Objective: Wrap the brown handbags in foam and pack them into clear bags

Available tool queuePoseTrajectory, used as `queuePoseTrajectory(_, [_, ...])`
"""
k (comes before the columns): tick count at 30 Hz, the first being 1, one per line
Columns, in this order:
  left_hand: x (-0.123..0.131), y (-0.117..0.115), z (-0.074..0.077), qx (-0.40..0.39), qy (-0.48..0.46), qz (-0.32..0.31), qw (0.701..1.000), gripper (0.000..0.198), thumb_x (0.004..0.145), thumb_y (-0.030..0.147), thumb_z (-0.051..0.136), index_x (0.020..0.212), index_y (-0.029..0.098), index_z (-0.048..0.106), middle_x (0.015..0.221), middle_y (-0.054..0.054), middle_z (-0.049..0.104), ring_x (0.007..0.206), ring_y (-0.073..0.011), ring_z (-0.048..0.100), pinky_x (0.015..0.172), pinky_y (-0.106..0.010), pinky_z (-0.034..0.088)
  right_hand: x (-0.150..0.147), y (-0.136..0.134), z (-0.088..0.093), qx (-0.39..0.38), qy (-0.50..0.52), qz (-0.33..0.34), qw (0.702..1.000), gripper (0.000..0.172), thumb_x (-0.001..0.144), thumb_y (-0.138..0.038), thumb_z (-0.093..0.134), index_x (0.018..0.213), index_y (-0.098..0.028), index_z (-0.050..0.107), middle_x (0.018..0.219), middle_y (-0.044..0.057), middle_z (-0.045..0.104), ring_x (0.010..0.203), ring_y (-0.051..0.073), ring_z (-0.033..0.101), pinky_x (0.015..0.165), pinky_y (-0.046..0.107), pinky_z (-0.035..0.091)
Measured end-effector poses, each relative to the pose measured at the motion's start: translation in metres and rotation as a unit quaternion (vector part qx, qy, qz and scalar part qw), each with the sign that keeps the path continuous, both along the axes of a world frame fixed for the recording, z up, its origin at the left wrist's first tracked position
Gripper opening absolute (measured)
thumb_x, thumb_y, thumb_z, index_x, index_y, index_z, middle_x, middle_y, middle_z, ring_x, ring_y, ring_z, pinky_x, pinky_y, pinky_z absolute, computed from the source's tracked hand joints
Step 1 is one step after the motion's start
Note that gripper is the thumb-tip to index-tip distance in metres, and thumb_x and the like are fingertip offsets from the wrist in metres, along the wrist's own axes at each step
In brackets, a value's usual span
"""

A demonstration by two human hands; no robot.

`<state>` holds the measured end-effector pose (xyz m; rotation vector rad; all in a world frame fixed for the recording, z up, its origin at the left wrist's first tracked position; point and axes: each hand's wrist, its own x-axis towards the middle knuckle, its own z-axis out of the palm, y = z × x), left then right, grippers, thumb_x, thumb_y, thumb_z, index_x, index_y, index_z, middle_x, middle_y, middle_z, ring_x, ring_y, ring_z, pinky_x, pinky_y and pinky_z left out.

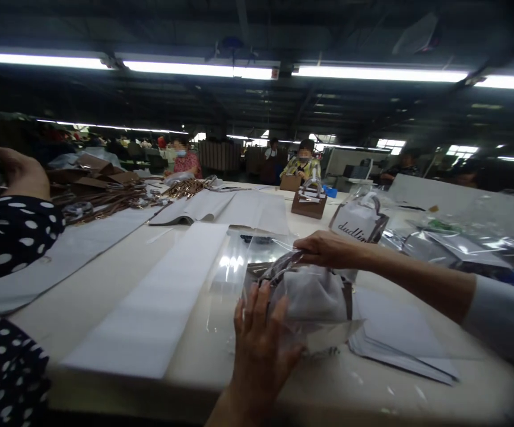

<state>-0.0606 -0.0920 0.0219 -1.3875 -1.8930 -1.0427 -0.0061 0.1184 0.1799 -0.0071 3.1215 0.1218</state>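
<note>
A grey handbag (314, 296) with dark handles lies on the table inside a clear plastic bag (234, 267). My left hand (259, 341) rests flat against the near side of the bagged handbag, its fingers spread and pointing up. My right hand (328, 249) reaches in from the right and pinches the plastic at the bag's top, by the handles.
White paper sheets (159, 308) lie left of the bag, grey sheets (399, 338) to its right. A co-worker's polka-dot sleeve (8, 237) fills the left edge. A brown handbag (309, 201) and a bagged printed handbag (357, 222) stand further back. Other people sit behind.
</note>
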Motion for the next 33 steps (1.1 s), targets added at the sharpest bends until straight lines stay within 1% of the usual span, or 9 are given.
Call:
queuePoseTrajectory(4, [-0.003,0.024,0.000,0.028,0.017,-0.012,0.999,0.009,0.079,0.016,0.055,0.087,0.020,0.055,0.131,-0.011,0.043,0.124,-0.0285,0.036,0.093,-0.045,0.040,0.011,-0.002,0.001,0.029,-0.007,0.006,1.000,0.037,0.089,-0.047,0.036,0.080,-0.017,0.054,0.059,0.000,0.051,0.052,0.009,0.043,0.051,0.022,0.026])
queuePoseTrajectory(9, [-0.013,0.020,-0.001,0.051,-0.004,-0.032,0.998,0.011,0.079,0.009,0.050,0.075,0.020,0.051,0.119,-0.009,0.052,0.117,-0.0241,0.045,0.089,-0.040,0.045,0.028,-0.010,0.028,0.055,0.136,0.048,0.988,0.045,0.086,-0.053,0.039,0.107,-0.017,0.056,0.097,0.008,0.060,0.080,0.016,0.057,0.068,0.026,0.042])
queuePoseTrajectory(12, [-0.014,0.019,-0.006,0.061,-0.023,-0.045,0.997,0.012,0.080,0.009,0.048,0.075,0.020,0.050,0.119,-0.008,0.051,0.116,-0.0226,0.045,0.089,-0.038,0.046,0.028,-0.006,0.044,0.120,0.292,-0.002,0.949,0.067,0.078,-0.057,0.051,0.129,-0.015,0.040,0.125,0.015,0.046,0.108,0.027,0.047,0.086,0.037,0.041])
queuePoseTrajectory(14, [-0.015,0.018,-0.013,0.055,-0.055,-0.044,0.996,0.010,0.081,0.011,0.048,0.077,0.020,0.049,0.121,-0.008,0.049,0.114,-0.0214,0.046,0.089,-0.037,0.046,0.023,0.003,0.047,0.138,0.232,-0.064,0.961,0.074,0.074,-0.052,0.059,0.133,-0.014,0.035,0.126,0.016,0.046,0.109,0.029,0.047,0.083,0.037,0.042])
queuePoseTrajectory(18, [-0.008,0.014,-0.012,0.074,-0.086,-0.002,0.994,0.018,0.079,0.019,0.051,0.095,0.021,0.045,0.132,-0.014,0.036,0.121,-0.0267,0.039,0.092,-0.045,0.043,0.013,0.020,0.041,0.118,0.071,-0.182,0.974,0.022,0.083,-0.025,0.046,0.091,-0.016,0.064,0.079,0.009,0.064,0.066,0.017,0.058,0.053,0.023,0.036])
queuePoseTrajectory(22, [0.021,0.018,0.036,0.111,0.108,-0.062,0.986,0.052,0.073,0.034,0.058,0.120,0.029,0.037,0.145,-0.009,0.015,0.133,-0.0364,0.013,0.100,-0.069,0.016,0.010,0.022,0.038,0.129,0.080,-0.204,0.967,0.020,0.080,-0.018,0.044,0.073,-0.015,0.063,0.068,0.007,0.061,0.059,0.013,0.053,0.049,0.022,0.027])
queuePoseTrajectory(26, [0.035,0.039,0.105,-0.035,0.298,-0.166,0.940,0.020,0.081,0.023,0.049,0.098,0.028,0.058,0.131,-0.002,0.044,0.133,-0.0277,0.016,0.103,-0.067,-0.001,0.008,0.021,0.045,0.093,0.067,-0.190,0.975,0.018,0.076,-0.013,0.048,0.078,-0.017,0.065,0.079,0.006,0.065,0.072,0.016,0.057,0.057,0.022,0.034])
queuePoseTrajectory(29, [0.014,0.056,0.130,-0.144,0.305,-0.213,0.917,0.016,0.081,0.011,0.046,0.080,0.019,0.060,0.097,-0.004,0.063,0.109,-0.0231,0.051,0.106,-0.060,0.013,0.012,0.022,0.049,0.010,0.064,-0.195,0.979,0.022,0.075,-0.009,0.047,0.083,-0.016,0.067,0.084,0.004,0.066,0.072,0.014,0.058,0.062,0.021,0.039])
queuePoseTrajectory(33, [-0.030,0.065,0.129,-0.141,0.230,-0.171,0.948,0.010,0.082,0.016,0.049,0.081,0.015,0.059,0.131,-0.012,0.042,0.119,-0.0263,0.042,0.099,-0.050,0.033,0.029,0.022,0.046,-0.068,0.065,-0.154,0.984,0.022,0.076,-0.012,0.045,0.082,-0.014,0.067,0.073,0.002,0.064,0.064,0.011,0.055,0.061,0.020,0.039])
